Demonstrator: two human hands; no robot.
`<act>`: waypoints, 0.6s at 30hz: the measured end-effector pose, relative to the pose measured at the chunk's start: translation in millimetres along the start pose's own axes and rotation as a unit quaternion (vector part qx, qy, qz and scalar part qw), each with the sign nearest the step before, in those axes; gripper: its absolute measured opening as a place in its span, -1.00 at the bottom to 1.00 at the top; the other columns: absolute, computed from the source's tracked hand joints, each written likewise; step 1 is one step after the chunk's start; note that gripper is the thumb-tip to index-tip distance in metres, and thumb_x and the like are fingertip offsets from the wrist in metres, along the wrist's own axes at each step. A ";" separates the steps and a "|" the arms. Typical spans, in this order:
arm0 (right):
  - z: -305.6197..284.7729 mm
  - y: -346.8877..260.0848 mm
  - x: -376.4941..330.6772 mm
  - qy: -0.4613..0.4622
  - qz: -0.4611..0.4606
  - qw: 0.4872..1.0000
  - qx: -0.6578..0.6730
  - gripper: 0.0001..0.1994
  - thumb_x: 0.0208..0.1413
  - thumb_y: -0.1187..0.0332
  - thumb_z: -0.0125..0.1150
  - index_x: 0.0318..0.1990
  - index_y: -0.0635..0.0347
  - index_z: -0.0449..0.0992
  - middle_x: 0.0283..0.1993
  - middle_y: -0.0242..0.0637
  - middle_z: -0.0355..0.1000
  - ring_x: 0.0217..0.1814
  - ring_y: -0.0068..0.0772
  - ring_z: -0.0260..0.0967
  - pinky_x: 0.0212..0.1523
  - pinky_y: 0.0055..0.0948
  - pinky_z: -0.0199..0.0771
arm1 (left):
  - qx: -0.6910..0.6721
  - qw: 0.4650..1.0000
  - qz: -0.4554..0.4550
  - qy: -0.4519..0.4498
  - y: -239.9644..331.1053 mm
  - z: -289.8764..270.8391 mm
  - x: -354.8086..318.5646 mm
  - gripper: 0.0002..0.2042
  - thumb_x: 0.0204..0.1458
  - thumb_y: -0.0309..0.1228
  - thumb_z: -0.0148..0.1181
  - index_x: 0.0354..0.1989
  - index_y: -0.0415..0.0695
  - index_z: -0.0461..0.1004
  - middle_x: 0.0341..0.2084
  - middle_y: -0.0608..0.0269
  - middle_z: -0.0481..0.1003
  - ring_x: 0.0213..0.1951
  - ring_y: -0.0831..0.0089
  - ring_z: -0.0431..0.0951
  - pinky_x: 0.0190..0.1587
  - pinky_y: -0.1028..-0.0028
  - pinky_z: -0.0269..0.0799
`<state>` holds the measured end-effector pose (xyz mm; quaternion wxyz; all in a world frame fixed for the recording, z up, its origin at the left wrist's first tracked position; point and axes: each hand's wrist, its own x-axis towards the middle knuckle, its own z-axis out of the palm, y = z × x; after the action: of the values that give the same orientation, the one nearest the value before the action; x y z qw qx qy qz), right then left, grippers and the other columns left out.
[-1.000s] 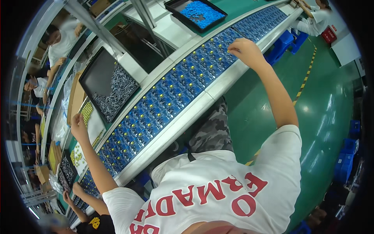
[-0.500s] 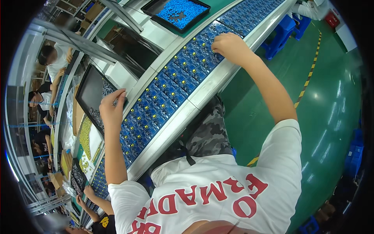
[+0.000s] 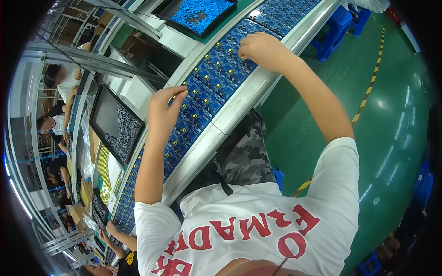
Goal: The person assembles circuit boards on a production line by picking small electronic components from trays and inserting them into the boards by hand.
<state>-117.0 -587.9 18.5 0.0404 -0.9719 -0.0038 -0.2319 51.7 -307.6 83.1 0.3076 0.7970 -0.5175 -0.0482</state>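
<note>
A long row of blue circuit boards [image 3: 216,76] with small yellow parts on them lies along the curved conveyor. My left hand [image 3: 163,110] is over the boards' far edge, thumb and fingers closed in a pinch; whatever is between the tips is too small to name. Farther up the row, my right hand [image 3: 264,50] bends down onto the boards with its fingers drawn together. Its fingertips are at a board beside the yellow parts, and what they hold, if anything, is hidden.
Beyond the conveyor stand a black tray of small dark parts [image 3: 124,126] and a black tray of blue parts [image 3: 201,14]. Yellow parts [image 3: 104,168] lie at left. A metal rail [image 3: 239,103] runs nearest me. Co-workers sit at left; blue stools [image 3: 332,34] stand right.
My left hand has moved right, away from the tray of dark parts, to over the boards. My right hand has shifted slightly left and up along the row.
</note>
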 end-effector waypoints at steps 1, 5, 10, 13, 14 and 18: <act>0.3 1.0 0.6 0.005 -0.004 1.000 0.001 -0.93 0.05 0.40 0.21 -0.43 0.10 0.57 -0.36 -0.33 0.43 -0.12 -0.25 0.44 -0.04 -0.27 0.42 | -0.015 1.000 -0.001 -0.005 1.8 5.2 4.0 -0.85 0.07 -0.44 0.28 -0.22 -0.22 0.64 -0.34 0.03 0.64 -0.25 0.20 0.64 -0.13 0.36 0.47; -0.3 0.6 0.7 -0.027 0.010 0.998 0.049 -0.92 0.06 0.37 0.26 -0.30 0.09 0.62 -0.28 -0.38 0.49 -0.08 -0.30 0.43 0.03 -0.32 0.41 | -0.048 0.999 -0.006 -0.022 8.6 22.3 15.3 -0.84 0.07 -0.45 0.28 -0.21 -0.22 0.64 -0.32 0.03 0.64 -0.25 0.22 0.65 -0.14 0.38 0.48; 4.0 3.4 -0.7 -0.018 0.003 0.998 0.056 -0.93 0.05 0.37 0.28 -0.33 0.11 0.62 -0.31 -0.38 0.49 -0.09 -0.30 0.44 0.00 -0.34 0.41 | -0.067 0.996 -0.024 -0.047 10.0 33.5 20.2 -0.84 0.07 -0.45 0.28 -0.20 -0.24 0.64 -0.32 0.03 0.65 -0.25 0.26 0.65 -0.14 0.40 0.49; 3.7 7.7 1.7 -0.021 0.001 0.999 0.049 -0.93 0.02 0.38 0.27 -0.35 0.10 0.62 -0.33 -0.38 0.49 -0.09 -0.33 0.44 -0.01 -0.36 0.41 | -0.078 0.995 -0.031 -0.059 10.5 38.4 22.1 -0.83 0.08 -0.46 0.28 -0.19 -0.25 0.63 -0.32 0.05 0.65 -0.25 0.28 0.65 -0.14 0.40 0.49; 2.9 7.3 2.3 -0.020 0.002 0.998 0.051 -0.93 0.02 0.38 0.27 -0.35 0.10 0.62 -0.33 -0.38 0.49 -0.09 -0.33 0.44 -0.01 -0.36 0.41 | -0.080 0.994 -0.035 -0.061 10.8 39.6 22.8 -0.83 0.08 -0.46 0.28 -0.19 -0.25 0.62 -0.32 0.05 0.64 -0.25 0.30 0.65 -0.14 0.40 0.49; 1.5 4.0 1.5 -0.002 -0.022 1.000 0.015 -0.93 -0.02 0.39 0.26 -0.36 0.09 0.62 -0.32 -0.40 0.49 -0.09 -0.36 0.45 0.01 -0.38 0.41 | -0.085 0.994 -0.035 -0.064 10.1 43.6 22.4 -0.82 0.08 -0.47 0.28 -0.16 -0.25 0.61 -0.32 0.07 0.63 -0.23 0.33 0.63 -0.13 0.41 0.48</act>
<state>-114.9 -591.8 17.6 0.0502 -0.9714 -0.0292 -0.2303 36.7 -348.8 58.8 0.3386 0.7807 -0.5023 -0.1538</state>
